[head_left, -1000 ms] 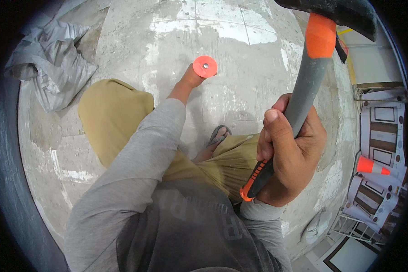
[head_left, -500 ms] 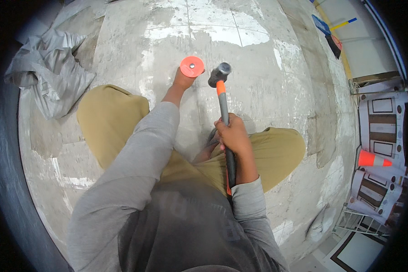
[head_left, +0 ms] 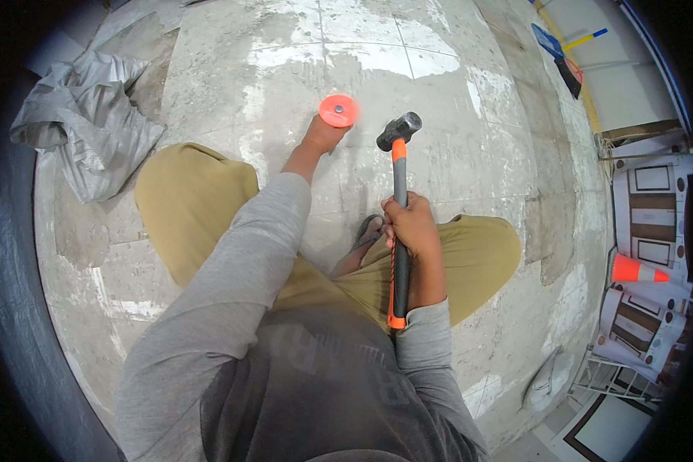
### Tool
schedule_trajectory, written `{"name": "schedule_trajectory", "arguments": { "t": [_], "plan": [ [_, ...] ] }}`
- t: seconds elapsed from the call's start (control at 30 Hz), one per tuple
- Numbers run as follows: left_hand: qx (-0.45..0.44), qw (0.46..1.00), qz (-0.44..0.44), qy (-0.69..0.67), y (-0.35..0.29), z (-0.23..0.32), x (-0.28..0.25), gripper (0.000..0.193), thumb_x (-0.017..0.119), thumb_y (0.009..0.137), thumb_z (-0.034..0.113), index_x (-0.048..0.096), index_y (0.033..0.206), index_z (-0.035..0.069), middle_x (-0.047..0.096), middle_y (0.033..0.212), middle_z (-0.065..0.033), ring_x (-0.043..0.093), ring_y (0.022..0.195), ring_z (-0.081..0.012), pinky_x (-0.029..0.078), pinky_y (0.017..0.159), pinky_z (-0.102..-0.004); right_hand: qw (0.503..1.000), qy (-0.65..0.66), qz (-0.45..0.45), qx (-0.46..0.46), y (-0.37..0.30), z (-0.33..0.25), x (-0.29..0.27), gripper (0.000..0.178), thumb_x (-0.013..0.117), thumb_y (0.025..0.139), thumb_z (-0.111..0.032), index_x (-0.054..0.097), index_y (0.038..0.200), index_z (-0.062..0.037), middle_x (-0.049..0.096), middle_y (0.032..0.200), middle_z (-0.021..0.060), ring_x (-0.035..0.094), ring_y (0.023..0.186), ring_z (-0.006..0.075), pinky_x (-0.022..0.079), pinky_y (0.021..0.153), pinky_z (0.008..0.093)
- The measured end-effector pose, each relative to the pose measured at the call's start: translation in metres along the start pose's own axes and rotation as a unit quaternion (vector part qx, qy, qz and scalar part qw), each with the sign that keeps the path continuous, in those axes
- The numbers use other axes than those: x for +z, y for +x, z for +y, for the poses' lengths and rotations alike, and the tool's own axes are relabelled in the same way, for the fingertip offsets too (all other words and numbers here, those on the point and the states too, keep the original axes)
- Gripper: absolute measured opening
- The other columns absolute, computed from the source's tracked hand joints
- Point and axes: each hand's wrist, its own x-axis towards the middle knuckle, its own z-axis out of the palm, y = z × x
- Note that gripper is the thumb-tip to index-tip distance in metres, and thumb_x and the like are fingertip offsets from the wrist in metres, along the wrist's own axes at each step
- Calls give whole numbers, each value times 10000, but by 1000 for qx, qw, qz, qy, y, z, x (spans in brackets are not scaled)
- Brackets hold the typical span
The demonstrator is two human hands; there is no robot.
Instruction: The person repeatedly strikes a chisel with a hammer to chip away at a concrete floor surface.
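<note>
Step in hand reads as hammer-and-chisel work, between blows by the look of it: hammer [head_left: 400, 173] and chisel [head_left: 329, 118] both held, no contact. Calling it a chisel from the round orange guard with a metal head [head_left: 339, 109] in its middle; working end can't be made out under the guard and hand. Next move, if it's a blow, calls for the hammer face brought left and squared over that metal head, left hand kept below the guard's rim. Left hand [head_left: 323, 134] sits right under the guard, fingers curled in around the shaft as far as I can tell; most of them are hidden. Right hand [head_left: 413, 223] has its fingers wrapped round the handle about mid-length, hammer head up and away from the body, just right of the guard with a clear gap. Butt end is back by the right cuff [head_left: 426, 319]. Both tools are over the middle of the floor [head_left: 454, 169], well in from its left and right edges, ahead of the crossed legs [head_left: 477, 258]. Sack [head_left: 92, 131] lies by the floor's far left corner, cone [head_left: 635, 269] at its right edge; both well apart from either hand's fingers.
</note>
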Motion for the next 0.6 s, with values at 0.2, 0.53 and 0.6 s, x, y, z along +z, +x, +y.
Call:
{"name": "schedule_trajectory", "arguments": {
  "t": [0.2, 0.53, 0.6],
  "plan": [
    [-8, 999, -35, 1, -4, 11, 7, 436, 772, 750, 254, 621, 1107, 53, 661, 1059, -89, 623, 977, -198, 490, 838, -332, 999, 38, 8, -29, -7, -10, 0, 154, 580, 864, -97, 510, 850, 40, 499, 574, 48, 475, 393, 124, 412, 340, 290],
    [-22, 989, -129, 73, -1, 30, 11, 447, 773, 739, 332, 639, 1081, 77, 672, 1078, -107, 633, 987, -253, 509, 835, -348, 956, 143, 84, -241, -68, -112, -22, 131, 575, 891, -107, 501, 880, 1, 492, 561, 28, 449, 385, 95, 372, 349, 262],
    [-25, 988, -133, 80, 0, 31, 11, 440, 766, 743, 344, 645, 1069, 74, 681, 1049, -105, 642, 952, -251, 513, 816, -349, 944, 166, 104, -266, -59, -119, -17, 132, 567, 903, -119, 492, 893, -11, 493, 552, 25, 453, 384, 94, 373, 350, 266]
  ]
}}
